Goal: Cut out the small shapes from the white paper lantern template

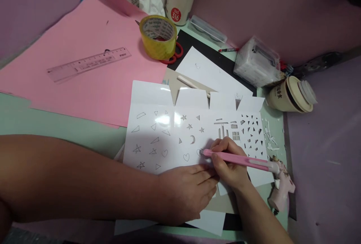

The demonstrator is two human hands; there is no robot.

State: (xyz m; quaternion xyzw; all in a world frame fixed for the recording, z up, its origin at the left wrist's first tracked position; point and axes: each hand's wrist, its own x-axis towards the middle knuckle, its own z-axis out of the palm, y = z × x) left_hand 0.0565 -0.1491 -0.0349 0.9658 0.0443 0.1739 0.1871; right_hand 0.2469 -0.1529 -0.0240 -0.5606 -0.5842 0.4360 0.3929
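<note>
Pink pen-shaped tool (235,157), gripped in my closed right hand (232,172), its tip at a heart outline (197,153) on the white card (208,133) beneath both hands. My left hand (186,191) lies flat and outstretched on the card, just beside the right. Beyond my left hand are a yellow tape roll (158,46) and, farther left, a clear ruler (90,64) on pink paper (81,97).

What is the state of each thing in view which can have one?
Left hand: laid flat on white sheet.
Right hand: closed on pink tool.
Pink tool: tip at a drawn heart.
White sheet: partly cut, some shapes only drawn.
Ruler: flat on pink paper.
Scissors: partly hidden, open or shut unclear.
Scraps: scattered.
</note>
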